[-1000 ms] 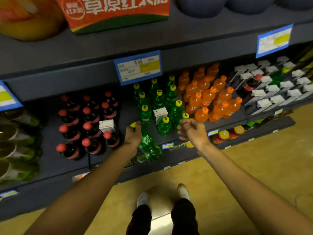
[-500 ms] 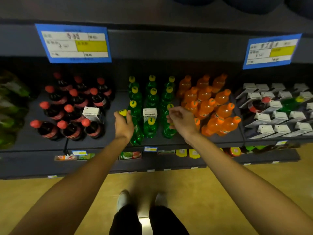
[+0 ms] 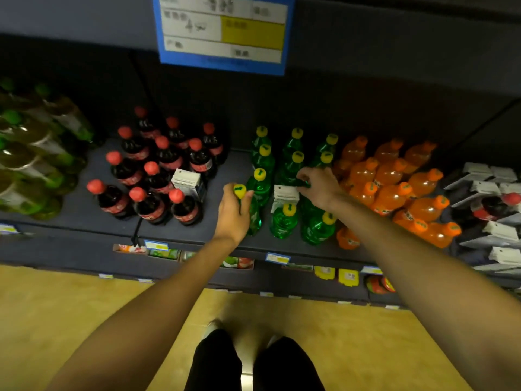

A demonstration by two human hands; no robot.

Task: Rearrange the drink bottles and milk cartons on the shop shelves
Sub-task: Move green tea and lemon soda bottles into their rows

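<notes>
Green soda bottle [image 3: 252, 213] with the yellow cap is in the left hand [image 3: 232, 214], fingers curled round its neck and shoulder, and it's sitting at the front left corner of the green block on the middle shelf [image 3: 79, 201], pretty much at the lip. Right hand [image 3: 320, 187] is further back in the same block, fingers curled and pinching the top of another green bottle [image 3: 301, 180] right behind a stray white milk carton [image 3: 285, 194] that's wedged in among the greens. There's a second misplaced milk carton [image 3: 187, 183] stuck in the red-capped cola bottles [image 3: 146, 176], and a lone cola bottle [image 3: 493, 206] over in the carton stack on the right, so plenty of sorting left I'd say. What worries me: the held bottle is so close to the edge that letting go with the base half off would send it to the floor. Also the right forearm is reaching over the front green bottles and just beside the orange soda bottles [image 3: 394, 187], which are packed tight and leaning, so one careless elbow and you get dominoes. Yanking the carton out past those caps could tip one too.
</notes>
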